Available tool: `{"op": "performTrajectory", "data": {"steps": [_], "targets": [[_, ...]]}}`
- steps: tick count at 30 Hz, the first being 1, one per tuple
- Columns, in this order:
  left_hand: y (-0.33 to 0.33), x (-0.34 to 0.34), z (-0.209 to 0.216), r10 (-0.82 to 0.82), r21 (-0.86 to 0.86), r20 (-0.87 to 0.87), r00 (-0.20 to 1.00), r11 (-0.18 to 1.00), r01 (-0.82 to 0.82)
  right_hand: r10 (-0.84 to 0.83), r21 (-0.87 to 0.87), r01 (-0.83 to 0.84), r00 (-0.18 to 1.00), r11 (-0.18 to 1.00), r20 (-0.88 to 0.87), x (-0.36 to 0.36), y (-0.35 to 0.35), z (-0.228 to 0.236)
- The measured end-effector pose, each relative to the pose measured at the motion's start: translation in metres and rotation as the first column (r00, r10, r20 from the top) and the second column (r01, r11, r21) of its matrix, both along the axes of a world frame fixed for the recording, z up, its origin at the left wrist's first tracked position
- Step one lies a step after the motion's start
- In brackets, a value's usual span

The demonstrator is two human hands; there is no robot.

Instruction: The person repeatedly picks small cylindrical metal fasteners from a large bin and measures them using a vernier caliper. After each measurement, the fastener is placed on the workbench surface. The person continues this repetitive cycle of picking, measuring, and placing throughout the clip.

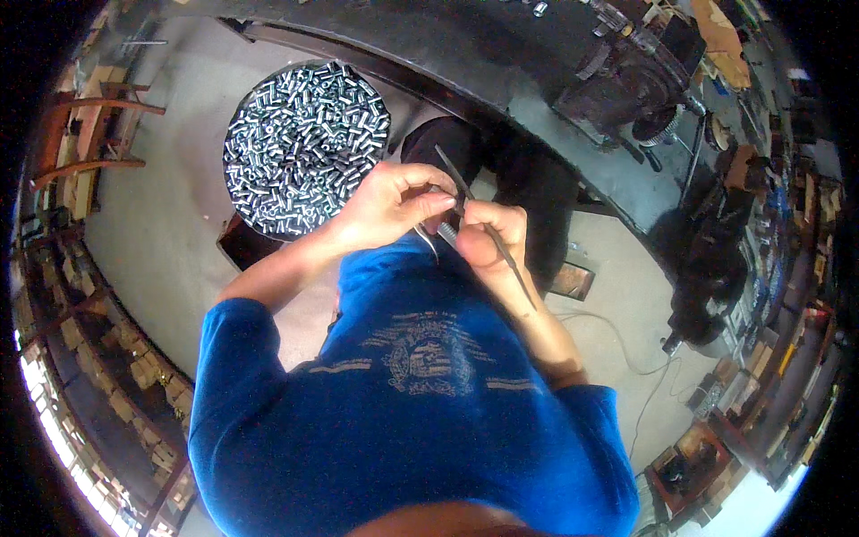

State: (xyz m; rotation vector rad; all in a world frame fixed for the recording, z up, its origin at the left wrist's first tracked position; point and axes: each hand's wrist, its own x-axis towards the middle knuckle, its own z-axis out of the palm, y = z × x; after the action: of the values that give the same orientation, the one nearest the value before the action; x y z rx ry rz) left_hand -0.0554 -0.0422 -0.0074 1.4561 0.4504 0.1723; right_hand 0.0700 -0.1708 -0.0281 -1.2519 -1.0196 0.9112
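Observation:
In front of my chest both hands meet. My right hand (494, 234) is closed around a long, slim, dark tool (512, 262) that looks like a file and slants from upper left to lower right. My left hand (394, 208) pinches close to the tool's upper part; what its fingertips hold is hidden. A small ridged metal piece (446, 234) shows beside my right thumb, and a thin curved pale strip (427, 240) hangs below my left fingers. Beyond my left forearm stands a round tub (226, 170) full of small shiny metal cylinders (304, 148), some hollow.
A dark metal workbench (429, 40) runs across the far side, carrying a heavy machine (626, 76) at right. Wooden chair-like rails (98, 103) stand at far left. Shelves with boxes (134, 358) line both sides. A cable (626, 345) lies on the floor near a small tray (573, 281).

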Motion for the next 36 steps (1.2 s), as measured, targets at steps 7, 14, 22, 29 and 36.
{"op": "performTrajectory", "data": {"steps": [7,14,22,29,36], "targets": [[0.001,0.000,-0.006,-0.005,-0.049,0.096,0.995,0.999,0.009,0.081,-0.056,-0.099,0.961,0.993,-0.265,0.008,-0.003,-0.005],[0.001,-0.001,-0.007,0.024,-0.147,-0.040,0.999,0.989,-0.030,-0.079,0.144,-0.014,0.780,0.989,0.621,0.013,0.004,-0.003],[-0.005,0.000,0.000,0.044,0.039,-0.022,0.999,0.998,-0.043,-0.050,-0.163,-0.088,0.723,0.983,-0.689,0.000,0.003,-0.007],[-0.003,0.001,0.003,-0.065,0.047,0.028,0.997,0.997,0.064,-0.041,-0.209,-0.127,0.757,0.970,-0.652,0.009,-0.006,0.004],[0.019,-0.004,-0.001,0.266,-0.103,0.155,0.951,0.962,-0.252,-0.191,0.062,0.182,0.960,0.981,0.205,0.023,-0.030,-0.017]]}}
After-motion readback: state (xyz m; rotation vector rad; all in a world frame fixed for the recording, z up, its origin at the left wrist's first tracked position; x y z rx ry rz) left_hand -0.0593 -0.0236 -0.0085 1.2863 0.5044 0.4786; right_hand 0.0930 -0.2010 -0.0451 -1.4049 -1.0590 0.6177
